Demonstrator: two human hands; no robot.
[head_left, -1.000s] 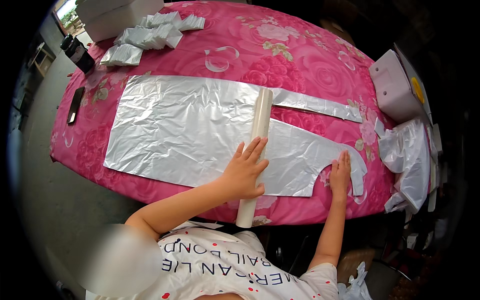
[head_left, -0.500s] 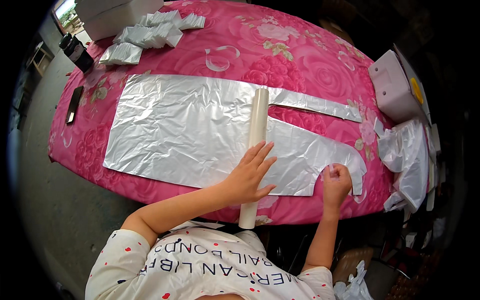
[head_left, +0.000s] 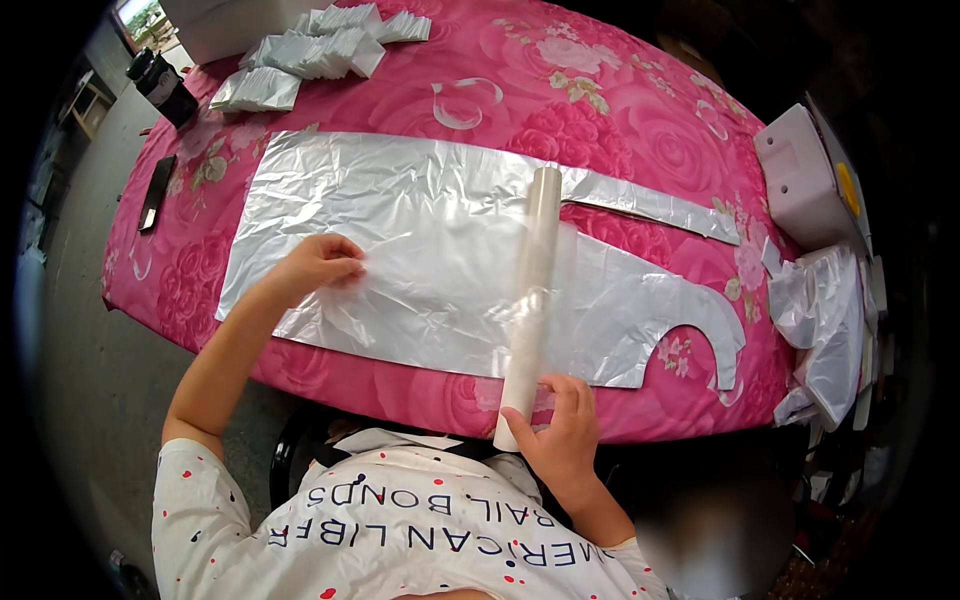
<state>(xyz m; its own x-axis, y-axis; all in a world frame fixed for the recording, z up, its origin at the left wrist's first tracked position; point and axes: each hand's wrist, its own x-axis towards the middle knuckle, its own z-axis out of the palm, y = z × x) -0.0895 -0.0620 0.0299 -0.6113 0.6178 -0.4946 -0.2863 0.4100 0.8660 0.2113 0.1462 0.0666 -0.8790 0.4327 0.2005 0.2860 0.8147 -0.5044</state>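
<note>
A large silver foil sheet (head_left: pixel 350 190) lies flat, with a curved cut-out and a long narrow strip at its right end. Across it rests a roll of clear plastic film (head_left: pixel 541 230), its near end past the table edge. Hazy film (head_left: pixel 430 265) spreads over the foil on the roll's left. Over the foil's left half, my left hand (head_left: pixel 318 265) is closed in a pinch at the film's edge. Beside the roll's near end, my right hand (head_left: pixel 562 435) has thumb and fingers apart, the thumb touching the roll without wrapping it.
The pink floral tablecloth (head_left: pixel 640 150) bears stacks of folded silver packets (head_left: pixel 330 45), a white box (head_left: pixel 220 25), a dark jar (head_left: pixel 162 88) and a dark flat object (head_left: pixel 156 193). At right stand a pale bin (head_left: pixel 800 165) and a clear plastic bag (head_left: pixel 825 320).
My left hand has moved left from the roll, and hazy film now shows over the foil. My right hand has left the foil's cut-out and come to the roll's near end.
</note>
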